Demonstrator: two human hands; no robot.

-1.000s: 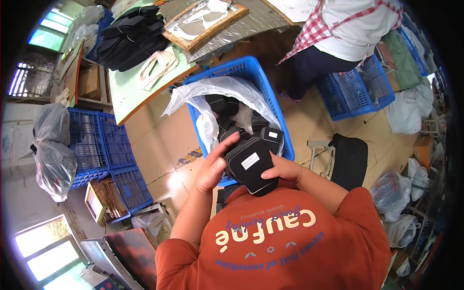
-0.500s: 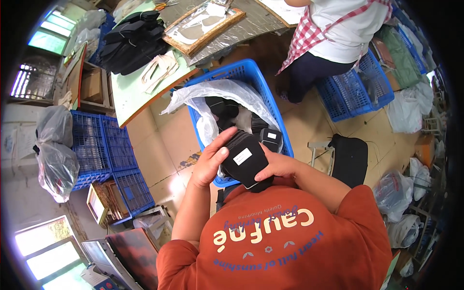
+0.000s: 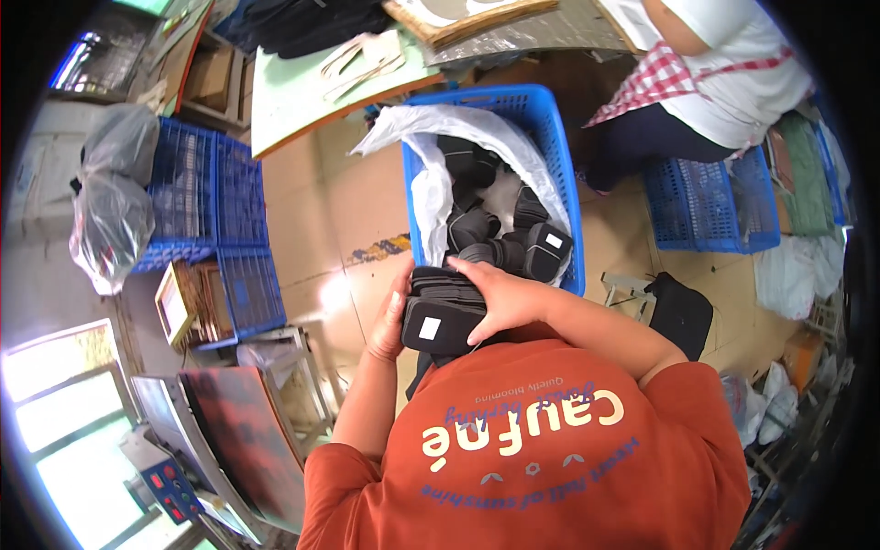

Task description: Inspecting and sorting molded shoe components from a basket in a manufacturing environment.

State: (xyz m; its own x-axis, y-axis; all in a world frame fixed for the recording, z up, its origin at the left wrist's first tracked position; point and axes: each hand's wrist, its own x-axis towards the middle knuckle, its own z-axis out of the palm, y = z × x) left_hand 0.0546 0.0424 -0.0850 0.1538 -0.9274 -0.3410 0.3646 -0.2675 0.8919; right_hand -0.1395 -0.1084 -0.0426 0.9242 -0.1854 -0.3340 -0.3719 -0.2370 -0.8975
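Note:
Close to my chest I hold a stack of black fabric pieces [image 3: 445,316] with a small white label on the top one. My left hand [image 3: 392,316] presses against the stack's left side. Around its right side my right hand [image 3: 500,298] is closed, thumb near the front edge and fingers at the far edge. Just beyond my hands stands a blue plastic crate [image 3: 556,128], lined with a clear plastic bag [image 3: 431,197]. Several similar black bundles lie inside it; a labelled bundle [image 3: 548,252] is at the right.
A pale green table [image 3: 293,101] with cut fabric strips [image 3: 367,64] stands far left. Blue crates [image 3: 215,202] are stacked at left. At the far right a person in a checked apron [image 3: 651,87] stands beside another blue crate [image 3: 710,202]. A black-covered stool [image 3: 680,316] is at right.
The stack has turned and tilted in my hands, so its layered edges now show at the far side. My right hand has shifted to its far edge. The whole view has swung.

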